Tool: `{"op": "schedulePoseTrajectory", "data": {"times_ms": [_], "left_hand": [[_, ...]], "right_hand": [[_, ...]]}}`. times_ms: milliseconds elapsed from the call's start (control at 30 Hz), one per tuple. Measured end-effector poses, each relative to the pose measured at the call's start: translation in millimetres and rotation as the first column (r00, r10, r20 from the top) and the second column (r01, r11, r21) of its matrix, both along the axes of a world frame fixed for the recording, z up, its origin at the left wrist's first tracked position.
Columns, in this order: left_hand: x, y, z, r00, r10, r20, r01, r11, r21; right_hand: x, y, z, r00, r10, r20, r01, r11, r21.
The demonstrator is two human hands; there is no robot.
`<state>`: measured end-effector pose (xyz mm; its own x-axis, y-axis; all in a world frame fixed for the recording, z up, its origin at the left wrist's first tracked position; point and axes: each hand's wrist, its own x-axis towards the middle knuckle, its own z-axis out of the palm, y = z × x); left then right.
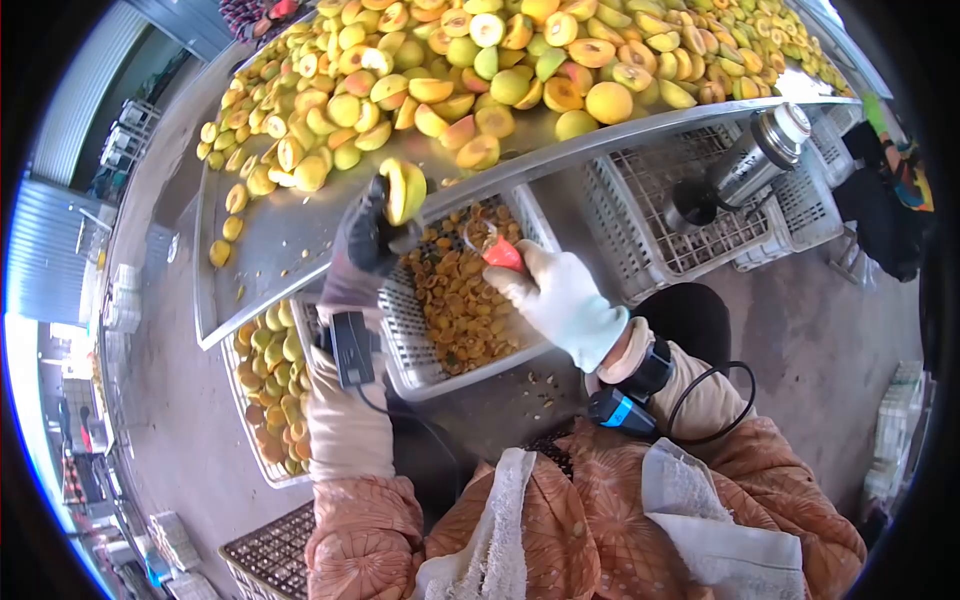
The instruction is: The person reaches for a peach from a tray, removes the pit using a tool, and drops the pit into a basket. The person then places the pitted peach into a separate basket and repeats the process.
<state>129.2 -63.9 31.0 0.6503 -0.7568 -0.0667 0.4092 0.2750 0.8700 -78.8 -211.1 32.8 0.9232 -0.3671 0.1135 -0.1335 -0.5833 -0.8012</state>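
My left hand [372,235], in a dark glove, holds a yellow peach half [403,192] over the near edge of the metal table [265,235]. My right hand [560,300], in a white glove, is closed on a red-handled tool [503,254] with a looped metal end. Both hands are above a white crate [466,380] that holds many small brown pits and scraps [455,300]. Halved yellow and orange peaches [430,90] are heaped on the table beyond my hands.
A white crate of peach pieces [270,390] stands below left. On white crates at the right, a steel thermos [755,160] lies near a dark cup [690,205]. A brown crate [270,550] sits at bottom left. Another person [255,18] is partly visible at top left.
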Motion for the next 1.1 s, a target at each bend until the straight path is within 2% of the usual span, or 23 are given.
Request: {"op": "schedulePoseTrajectory", "data": {"times_ms": [100,133,200,233,300,333,433,467,500,533,567,600,633,700,733,767,833,867,933,967,1033,1067,1100], "left_hand": [[-38,33,-10,0.972,0.012,-0.234,-0.043,0.991,-0.125],[-49,39,-14,0.971,0.02,-0.238,-0.05,0.991,-0.121],[-66,45,-21,0.973,0.027,-0.228,-0.081,0.97,-0.231],[-74,47,-22,0.972,0.026,-0.233,-0.081,0.97,-0.231],[-86,49,-22,0.946,0.193,-0.259,-0.232,0.964,-0.13],[-88,49,-23,0.915,0.285,-0.286,-0.304,0.952,-0.025],[-97,52,-22,0.942,0.185,-0.28,-0.227,0.966,-0.123],[-95,54,-23,0.912,0.132,-0.388,-0.204,0.967,-0.152],[-95,56,-33,0.909,0.134,-0.395,-0.208,0.966,-0.152],[-97,56,-44,0.952,0.267,0.149,-0.277,0.959,0.051],[-97,57,-52,0.722,0.209,0.659,-0.427,0.885,0.187],[-92,59,-59,0.352,0.002,0.936,-0.583,0.783,0.217],[-96,59,-59,0.359,0.004,0.934,-0.583,0.782,0.221],[-104,55,-59,0.708,0.266,0.654,-0.453,0.882,0.132],[-104,55,-54,0.835,0.291,0.467,-0.417,0.889,0.19],[-105,55,-51,0.838,0.29,0.462,-0.414,0.89,0.192],[-107,56,-46,0.686,0.106,0.719,-0.478,0.812,0.336],[-109,55,-46,0.689,0.105,0.717,-0.475,0.813,0.337],[-113,51,-44,0.748,0.254,0.613,-0.495,0.829,0.261],[-114,50,-41,0.75,0.252,0.611,-0.493,0.829,0.263],[-114,47,-33,0.903,0.385,0.19,-0.421,0.881,0.215],[-113,46,-35,0.904,0.384,0.188,-0.419,0.881,0.218],[-113,46,-39,0.887,0.408,0.219,-0.443,0.885,0.146]], "right_hand": [[-3,8,-2,0.997,0.035,0.067,-0.036,0.999,0.022],[-3,10,-1,0.997,0.048,0.068,-0.05,0.998,0.034],[-7,14,7,0.995,0.088,0.042,-0.09,0.994,0.058],[-7,18,7,0.996,0.086,0.037,-0.088,0.994,0.058],[-7,27,6,0.993,0.118,-0.02,-0.117,0.992,0.057],[-6,33,6,0.993,0.116,-0.039,-0.113,0.992,0.051],[-2,41,-5,0.986,0.152,-0.064,-0.15,0.988,0.034],[-1,42,-5,0.986,0.154,-0.07,-0.152,0.988,0.034],[0,43,-3,0.977,0.169,-0.127,-0.167,0.986,0.024],[1,44,-3,0.966,0.183,-0.184,-0.183,0.983,0.015],[1,46,-6,0.964,0.186,-0.192,-0.186,0.982,0.015],[2,48,-10,0.969,0.181,-0.167,-0.188,0.982,-0.028],[3,50,-12,0.974,0.177,-0.141,-0.188,0.98,-0.071],[3,51,-10,0.969,0.194,-0.153,-0.208,0.975,-0.083],[4,51,-9,0.965,0.209,-0.157,-0.226,0.969,-0.095],[4,51,-11,0.965,0.207,-0.162,-0.224,0.97,-0.094],[5,51,-15,0.964,0.225,-0.142,-0.241,0.964,-0.113],[6,52,-18,0.964,0.222,-0.145,-0.239,0.964,-0.112],[8,53,-23,0.968,0.224,-0.111,-0.237,0.963,-0.13],[9,53,-23,0.968,0.222,-0.113,-0.236,0.963,-0.128],[9,54,-23,0.964,0.236,-0.12,-0.248,0.964,-0.099],[10,55,-23,0.964,0.235,-0.122,-0.247,0.964,-0.097],[10,55,-23,0.964,0.244,-0.11,-0.253,0.964,-0.085]]}}
